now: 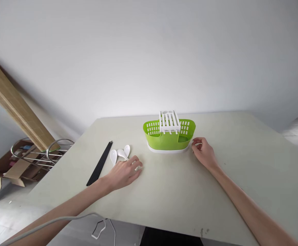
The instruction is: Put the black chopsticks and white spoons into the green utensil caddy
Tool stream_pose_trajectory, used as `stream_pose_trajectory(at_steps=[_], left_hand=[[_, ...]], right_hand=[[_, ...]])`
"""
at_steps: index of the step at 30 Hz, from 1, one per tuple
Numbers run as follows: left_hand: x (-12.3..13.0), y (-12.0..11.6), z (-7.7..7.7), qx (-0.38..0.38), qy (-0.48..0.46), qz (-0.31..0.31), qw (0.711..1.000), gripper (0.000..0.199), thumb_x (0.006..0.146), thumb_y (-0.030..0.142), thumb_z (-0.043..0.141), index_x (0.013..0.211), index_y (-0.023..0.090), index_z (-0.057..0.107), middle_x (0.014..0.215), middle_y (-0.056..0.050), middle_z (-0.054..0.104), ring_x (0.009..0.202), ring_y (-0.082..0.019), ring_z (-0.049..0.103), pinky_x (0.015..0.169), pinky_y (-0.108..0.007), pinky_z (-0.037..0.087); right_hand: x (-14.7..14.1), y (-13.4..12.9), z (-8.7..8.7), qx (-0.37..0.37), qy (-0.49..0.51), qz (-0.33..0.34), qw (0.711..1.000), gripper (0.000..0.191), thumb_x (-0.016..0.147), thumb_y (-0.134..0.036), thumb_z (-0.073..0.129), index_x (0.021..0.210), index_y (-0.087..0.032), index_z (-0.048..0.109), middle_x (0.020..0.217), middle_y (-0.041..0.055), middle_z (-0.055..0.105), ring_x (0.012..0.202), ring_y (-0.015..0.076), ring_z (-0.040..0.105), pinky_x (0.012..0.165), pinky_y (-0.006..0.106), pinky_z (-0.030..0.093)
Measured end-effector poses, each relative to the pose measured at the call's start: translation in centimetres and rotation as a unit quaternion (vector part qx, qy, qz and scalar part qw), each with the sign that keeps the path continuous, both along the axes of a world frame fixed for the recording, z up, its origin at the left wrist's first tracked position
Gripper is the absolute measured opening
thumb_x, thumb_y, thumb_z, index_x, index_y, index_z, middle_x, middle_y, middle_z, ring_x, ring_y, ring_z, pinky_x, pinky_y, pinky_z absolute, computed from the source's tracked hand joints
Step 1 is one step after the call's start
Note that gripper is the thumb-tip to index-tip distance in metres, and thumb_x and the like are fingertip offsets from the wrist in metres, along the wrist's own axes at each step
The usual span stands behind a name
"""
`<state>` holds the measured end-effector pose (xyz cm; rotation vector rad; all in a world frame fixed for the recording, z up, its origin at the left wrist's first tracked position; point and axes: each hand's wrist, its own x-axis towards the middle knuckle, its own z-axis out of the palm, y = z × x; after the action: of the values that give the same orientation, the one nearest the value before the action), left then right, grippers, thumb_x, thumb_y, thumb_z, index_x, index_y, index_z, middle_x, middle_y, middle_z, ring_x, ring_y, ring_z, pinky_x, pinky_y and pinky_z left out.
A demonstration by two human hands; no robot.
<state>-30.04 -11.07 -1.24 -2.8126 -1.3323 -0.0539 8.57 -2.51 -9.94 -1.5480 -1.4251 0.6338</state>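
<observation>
A green slotted basket (155, 141) stands on a white base tray (164, 150), with a white slatted rack (169, 123) across its top. My right hand (204, 152) rests by the basket's right end, fingers loosely curled and a gap between thumb and forefinger; whether the tips touch the basket cannot be made out. My left hand (125, 172) is over the spoon handles, its fingers closed round the handle of the middle white spoon (122, 153). Two other white spoons, a left one (113, 156) and a right one (127, 149), lie beside it, partly covered.
A bundle of black chopsticks (100, 164) lies left of the spoons on the pale table (169, 191). A white cable (61, 218) crosses my left forearm. Left of the table are a metal rack (39, 159), a cardboard box (17, 171) and a long leaning board (17, 102).
</observation>
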Motion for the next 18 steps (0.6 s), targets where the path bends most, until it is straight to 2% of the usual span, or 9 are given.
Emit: stream_pose_trajectory(at_steps=[3,11,15,18], left_hand=[[-0.2,-1.0,-0.1,0.001,0.026,-0.004,1.000,0.028,0.108,0.036,0.040,0.115,0.021,0.062,0.116,-0.010,0.068,0.063,-0.016,0.064,0.054,-0.031,0.042],[-2.4,-1.8,1.1,-0.036,0.070,0.050,0.996,0.036,0.109,0.038,0.036,0.089,0.021,0.059,0.082,-0.004,0.069,0.062,-0.018,0.064,0.053,-0.030,0.034],[-2.7,-1.6,1.7,-0.018,0.030,0.058,0.998,0.038,0.108,0.038,0.037,0.086,0.021,0.062,0.078,-0.004,0.068,0.059,-0.017,0.061,0.053,-0.030,0.034],[-1.3,-0.7,3.3,0.044,-0.045,0.063,0.996,0.033,0.107,0.038,0.041,0.089,0.022,0.064,0.083,-0.005,0.069,0.068,-0.019,0.063,0.062,-0.032,0.044]], right_hand=[[0.0,0.1,-0.1,0.008,0.003,0.001,1.000,0.029,0.084,-0.035,0.058,0.111,-0.024,0.056,0.103,0.0017,0.073,0.072,0.0175,0.066,0.074,0.034,0.050],[-0.2,0.2,-0.2,0.006,0.003,0.003,1.000,0.028,0.084,-0.035,0.057,0.111,-0.025,0.057,0.103,0.0012,0.073,0.072,0.0178,0.068,0.074,0.034,0.050],[-0.2,0.4,-0.5,0.011,0.002,0.005,1.000,0.028,0.085,-0.035,0.057,0.111,-0.025,0.057,0.103,0.0018,0.073,0.072,0.0182,0.068,0.074,0.035,0.050],[-0.1,0.5,-0.6,0.012,0.000,0.009,1.000,0.029,0.085,-0.036,0.057,0.111,-0.025,0.057,0.102,0.0019,0.073,0.072,0.0182,0.067,0.074,0.034,0.050]])
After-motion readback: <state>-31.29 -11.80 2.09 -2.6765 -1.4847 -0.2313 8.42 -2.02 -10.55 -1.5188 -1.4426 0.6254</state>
